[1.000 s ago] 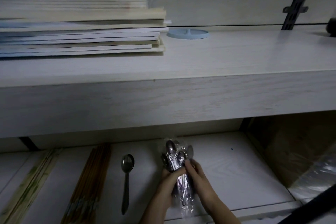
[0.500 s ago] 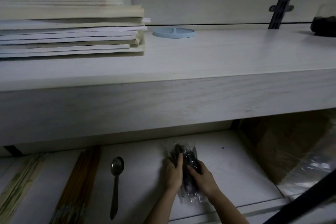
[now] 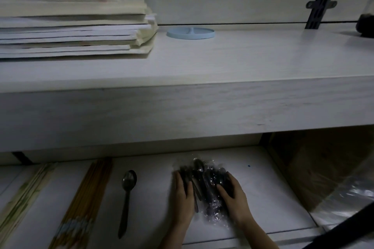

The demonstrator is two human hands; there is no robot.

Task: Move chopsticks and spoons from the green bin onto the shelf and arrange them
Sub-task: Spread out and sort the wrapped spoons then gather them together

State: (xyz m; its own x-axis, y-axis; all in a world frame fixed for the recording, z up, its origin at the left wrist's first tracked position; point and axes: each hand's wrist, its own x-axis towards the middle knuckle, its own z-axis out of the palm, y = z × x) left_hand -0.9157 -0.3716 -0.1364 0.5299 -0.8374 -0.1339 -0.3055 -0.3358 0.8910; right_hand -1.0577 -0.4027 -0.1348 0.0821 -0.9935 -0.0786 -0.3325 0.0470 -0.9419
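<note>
You seem to be settling the pack on the shelf, left hand flat against it, right hand curled over it; next, square it up.

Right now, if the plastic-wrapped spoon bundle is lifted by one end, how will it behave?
The spoon bundle looks loosely wrapped: its spoons splay apart, so they would probably shift and sag, not lift stiffly. Its glossy crinkled wrap may be slippery. Many metal spoons suggest heft for its size.

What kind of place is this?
Probably a storage shelf, maybe in a storeroom or shop. A stack of paper sits on the upper shelf; chopsticks, a spoon and a wrapped bundle of spoons lie on the lower shelf.
</note>
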